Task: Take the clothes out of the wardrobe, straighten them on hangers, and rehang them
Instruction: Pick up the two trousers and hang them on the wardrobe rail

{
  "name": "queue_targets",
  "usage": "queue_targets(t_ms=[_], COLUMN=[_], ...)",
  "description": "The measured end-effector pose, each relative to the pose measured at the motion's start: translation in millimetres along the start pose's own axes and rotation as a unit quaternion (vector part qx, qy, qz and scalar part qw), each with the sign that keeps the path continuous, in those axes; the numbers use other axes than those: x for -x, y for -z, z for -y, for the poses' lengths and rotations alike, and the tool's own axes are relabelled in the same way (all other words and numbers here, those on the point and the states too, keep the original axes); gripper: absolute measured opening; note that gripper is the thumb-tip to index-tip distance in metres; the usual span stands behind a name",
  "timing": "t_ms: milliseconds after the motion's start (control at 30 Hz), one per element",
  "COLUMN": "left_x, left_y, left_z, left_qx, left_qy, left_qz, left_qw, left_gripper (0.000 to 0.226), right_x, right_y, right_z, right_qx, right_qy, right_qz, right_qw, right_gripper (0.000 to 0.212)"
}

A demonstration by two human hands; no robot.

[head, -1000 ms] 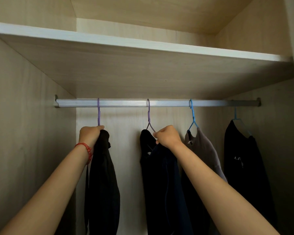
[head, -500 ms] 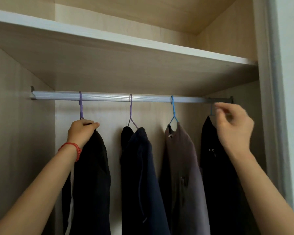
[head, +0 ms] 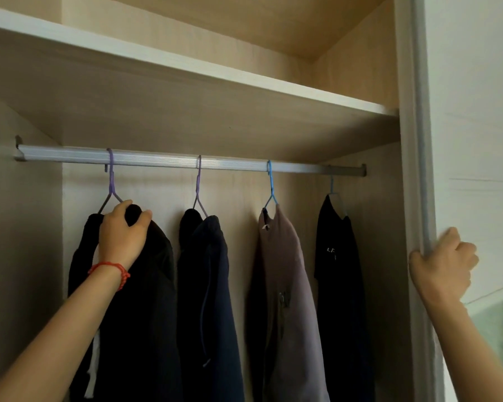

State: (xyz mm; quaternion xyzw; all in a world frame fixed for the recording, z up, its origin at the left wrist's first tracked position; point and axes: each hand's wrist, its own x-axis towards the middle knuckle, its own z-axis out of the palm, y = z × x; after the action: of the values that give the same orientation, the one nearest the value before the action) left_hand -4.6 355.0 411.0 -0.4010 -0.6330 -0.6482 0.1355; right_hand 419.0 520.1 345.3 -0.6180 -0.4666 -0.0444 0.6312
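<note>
Up on the ribbed silver metal rail (head: pixel 169 161), all 4 garments hang on thin wire hangers, so to me this looks like the wrap-up. Far left is the black jacket (head: pixel 140 285) on a purple hanger (head: pixel 111 181), then a navy hooded jacket (head: pixel 209 300), a grey-brown zip top (head: pixel 285 285) on a blue hanger (head: pixel 270 184), and a black printed tee (head: pixel 340 271) far right. What changed: the right hand (head: pixel 443 268) has come off the tee's hanger and now grasps the grey wardrobe door edge (head: pixel 421 169), probably to slide it closed. The left hand (head: pixel 122 233), red string bracelet (head: pixel 111 271) on its wrist, still grips the black jacket's collar. That jacket's shoulders look a bit bunched.
</note>
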Motion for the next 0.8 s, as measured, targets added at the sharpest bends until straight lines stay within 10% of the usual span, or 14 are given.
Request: queue_targets(t_ms=[800], left_x=[120.2], left_y=[69.5], left_z=[-34.0], left_qx=[-0.001], left_qy=[-0.186], left_qz=[0.057], left_qw=[0.981], left_gripper=[0.046], right_x=[145.2], right_y=[47.3], right_z=[97.9], right_qx=[-0.063], right_qy=[0.048], right_qz=[0.067], right_qw=[0.995], right_gripper=[0.071])
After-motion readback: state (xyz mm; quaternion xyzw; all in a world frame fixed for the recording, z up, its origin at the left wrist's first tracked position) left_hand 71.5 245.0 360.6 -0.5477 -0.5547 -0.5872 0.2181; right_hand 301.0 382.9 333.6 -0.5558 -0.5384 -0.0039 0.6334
